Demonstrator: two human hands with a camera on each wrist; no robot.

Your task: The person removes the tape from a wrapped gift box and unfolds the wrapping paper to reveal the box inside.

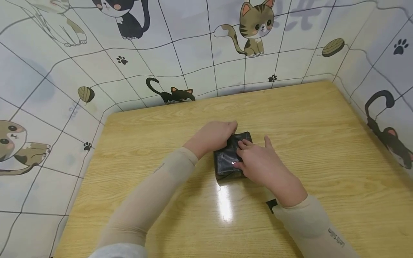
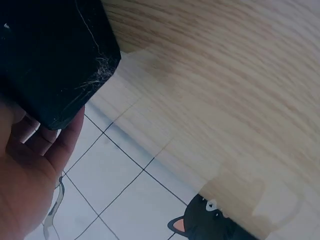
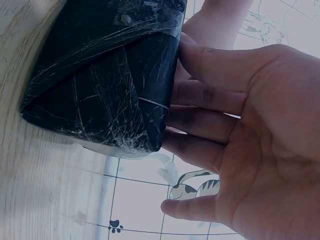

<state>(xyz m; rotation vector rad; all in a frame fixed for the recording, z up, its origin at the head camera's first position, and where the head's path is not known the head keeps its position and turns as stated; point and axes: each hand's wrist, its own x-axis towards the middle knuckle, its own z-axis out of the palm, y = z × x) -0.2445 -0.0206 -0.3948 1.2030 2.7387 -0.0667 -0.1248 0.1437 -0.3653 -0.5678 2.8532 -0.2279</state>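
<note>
A small box wrapped in creased, scratched black plastic (image 1: 227,161) lies on the wooden table. Folded wrapping flaps (image 3: 95,95) cover the end seen in the right wrist view. My left hand (image 1: 214,135) holds the box at its far left side, and in the left wrist view its fingers (image 2: 67,142) reach behind a corner; the thumb is hidden. From the right, my right hand (image 1: 259,163) touches the top and side with fairly straight fingers. The little finger (image 3: 192,207) stands apart from the box in the right wrist view.
The wooden table (image 1: 145,143) meets cat-patterned tiled walls (image 1: 193,61) at the back and on both sides. Light sleeves (image 1: 161,190) cover both forearms. A small black piece (image 1: 272,205) sits by the right wrist.
</note>
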